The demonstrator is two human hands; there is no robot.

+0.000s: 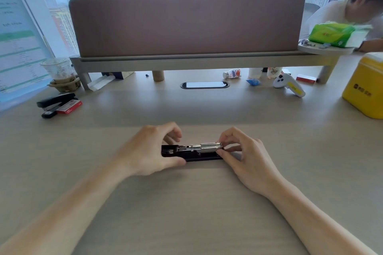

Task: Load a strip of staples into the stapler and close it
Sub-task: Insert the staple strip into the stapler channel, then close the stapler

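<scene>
Near the front middle of the pale table (186,203), the stapler (191,152) lies lengthwise from left to right, its black base flat on the surface and its metal magazine channel exposed on top. The left hand (151,151) wraps the stapler's left end, thumb on the near side and curled fingers (174,133) on the far side, clamped on the body to steady it. The right hand (244,155) works at the right end, where a bright strip of staples (211,145) sits in or just over the channel; its thumb presses the near edge and its fingers (228,136) come down on the far side, pinched on the strip. Whether the strip is fully seated cannot be told from this view. The step in hand looks like settling the strip into the rail, so it would pay to keep the strip level and square with the channel, legs down, and slide it gently rather than force it, since a tilted strip may jam or break apart. The left hand should hold the base firmly against the table so it does not skid. Closing the stapler has not yet been done.
</scene>
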